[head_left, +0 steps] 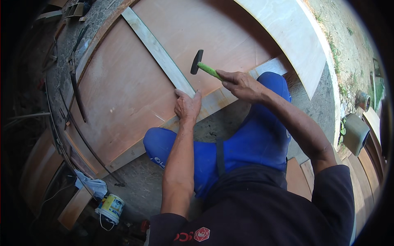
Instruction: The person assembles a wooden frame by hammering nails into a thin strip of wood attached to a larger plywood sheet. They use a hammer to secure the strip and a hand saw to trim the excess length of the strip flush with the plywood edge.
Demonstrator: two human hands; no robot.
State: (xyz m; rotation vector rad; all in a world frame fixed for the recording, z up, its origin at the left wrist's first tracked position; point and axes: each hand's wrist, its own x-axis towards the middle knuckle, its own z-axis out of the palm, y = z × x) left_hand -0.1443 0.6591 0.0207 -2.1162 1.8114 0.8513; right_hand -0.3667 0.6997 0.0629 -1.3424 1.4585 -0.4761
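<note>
A hammer [210, 70] with a dark metal head and a green handle is gripped in my right hand [242, 85]. Its head is raised over the wooden panel, apart from the wood. My left hand [187, 107] is closed round the near end of a pale wooden batten [158, 51], thumb on one side and fingers on the other. The batten runs across a large reddish plywood panel [123, 102] framed by wooden strips. Its near end meets the light front rail [215, 101] of that frame. Whether a nail stands there cannot be made out.
A curved pale plywood sheet [287, 37] lies at the upper right. A white and yellow bucket [111, 208] stands at the lower left beside a pale cloth [91, 184]. Dark curved strips [78, 96] lie along the panel's left side. A grey-green container [355, 133] is far right.
</note>
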